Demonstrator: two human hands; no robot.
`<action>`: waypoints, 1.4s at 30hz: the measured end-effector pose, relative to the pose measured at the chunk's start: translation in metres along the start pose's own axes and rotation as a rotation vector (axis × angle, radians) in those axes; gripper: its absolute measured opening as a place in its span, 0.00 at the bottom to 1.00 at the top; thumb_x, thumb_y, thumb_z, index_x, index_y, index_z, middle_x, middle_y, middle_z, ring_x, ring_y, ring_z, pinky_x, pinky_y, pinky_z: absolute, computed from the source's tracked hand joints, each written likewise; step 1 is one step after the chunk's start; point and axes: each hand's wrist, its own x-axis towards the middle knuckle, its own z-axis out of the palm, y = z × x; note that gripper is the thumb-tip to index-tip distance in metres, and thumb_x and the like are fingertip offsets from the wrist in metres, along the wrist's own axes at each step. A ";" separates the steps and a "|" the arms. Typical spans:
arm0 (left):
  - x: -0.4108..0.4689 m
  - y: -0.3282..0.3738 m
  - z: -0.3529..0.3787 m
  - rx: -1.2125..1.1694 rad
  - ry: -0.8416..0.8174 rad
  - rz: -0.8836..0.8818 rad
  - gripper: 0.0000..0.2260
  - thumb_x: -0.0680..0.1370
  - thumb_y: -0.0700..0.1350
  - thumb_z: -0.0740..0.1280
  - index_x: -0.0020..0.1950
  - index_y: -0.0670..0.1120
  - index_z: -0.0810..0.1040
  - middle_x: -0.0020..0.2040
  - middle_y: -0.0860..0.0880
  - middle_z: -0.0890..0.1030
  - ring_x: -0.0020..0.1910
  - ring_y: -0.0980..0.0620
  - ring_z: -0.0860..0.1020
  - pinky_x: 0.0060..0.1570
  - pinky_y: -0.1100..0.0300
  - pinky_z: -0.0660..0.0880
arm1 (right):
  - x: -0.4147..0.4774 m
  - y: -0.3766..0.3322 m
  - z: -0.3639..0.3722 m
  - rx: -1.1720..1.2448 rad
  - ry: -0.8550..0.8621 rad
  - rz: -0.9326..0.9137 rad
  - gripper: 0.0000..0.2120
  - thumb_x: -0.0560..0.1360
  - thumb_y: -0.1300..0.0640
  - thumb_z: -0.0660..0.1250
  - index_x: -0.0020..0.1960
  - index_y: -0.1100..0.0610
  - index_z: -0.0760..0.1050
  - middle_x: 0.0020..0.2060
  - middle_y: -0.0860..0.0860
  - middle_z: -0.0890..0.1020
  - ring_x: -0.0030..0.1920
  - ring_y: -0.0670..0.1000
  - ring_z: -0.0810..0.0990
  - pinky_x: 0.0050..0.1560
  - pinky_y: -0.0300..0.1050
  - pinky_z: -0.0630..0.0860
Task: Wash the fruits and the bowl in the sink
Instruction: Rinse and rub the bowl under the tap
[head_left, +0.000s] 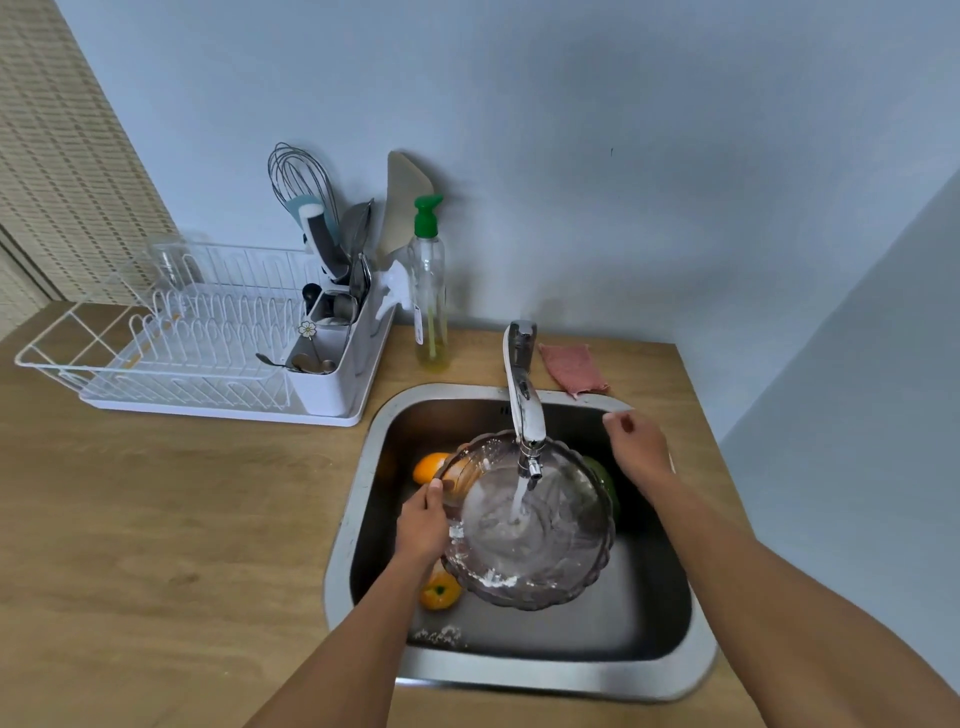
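Observation:
A clear scalloped glass bowl (530, 551) sits tilted in the steel sink (363, 467), under the faucet (524, 405), whose running water falls into it with foam on the rim. My left hand (423, 525) grips the bowl's left rim. My right hand (636, 447) hovers above the sink's right side, fingers loosely curled, holding nothing. An orange (428, 465) lies behind the bowl at the left, another orange fruit (440, 592) lies below my left wrist, and a green fruit (605, 480) shows behind the bowl's right edge.
A white dish rack (171, 353) with a cutlery holder (332, 353) stands on the wooden counter at the left. A soap bottle with a green pump (428, 291) and a pink cloth (571, 366) sit behind the sink. Foam flecks lie on the sink floor.

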 end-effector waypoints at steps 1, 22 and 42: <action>0.000 -0.002 0.003 -0.011 0.016 -0.008 0.18 0.83 0.57 0.54 0.58 0.51 0.80 0.51 0.46 0.82 0.52 0.45 0.80 0.56 0.44 0.78 | -0.005 0.011 0.001 0.018 -0.064 0.023 0.17 0.79 0.49 0.60 0.52 0.64 0.76 0.45 0.54 0.80 0.45 0.53 0.77 0.47 0.48 0.71; -0.032 -0.006 0.010 -0.457 -0.379 -0.361 0.26 0.83 0.59 0.47 0.63 0.46 0.78 0.61 0.42 0.81 0.61 0.41 0.79 0.58 0.50 0.76 | -0.046 0.038 -0.001 -0.242 -0.213 -0.099 0.17 0.79 0.59 0.54 0.67 0.55 0.69 0.48 0.56 0.83 0.45 0.55 0.83 0.51 0.55 0.81; -0.024 0.010 -0.004 -0.186 -0.017 0.187 0.15 0.84 0.51 0.53 0.66 0.51 0.74 0.57 0.48 0.79 0.61 0.49 0.76 0.65 0.50 0.72 | -0.165 -0.002 0.072 -0.353 -0.712 -0.597 0.25 0.82 0.42 0.51 0.76 0.49 0.61 0.74 0.47 0.67 0.73 0.47 0.65 0.73 0.47 0.62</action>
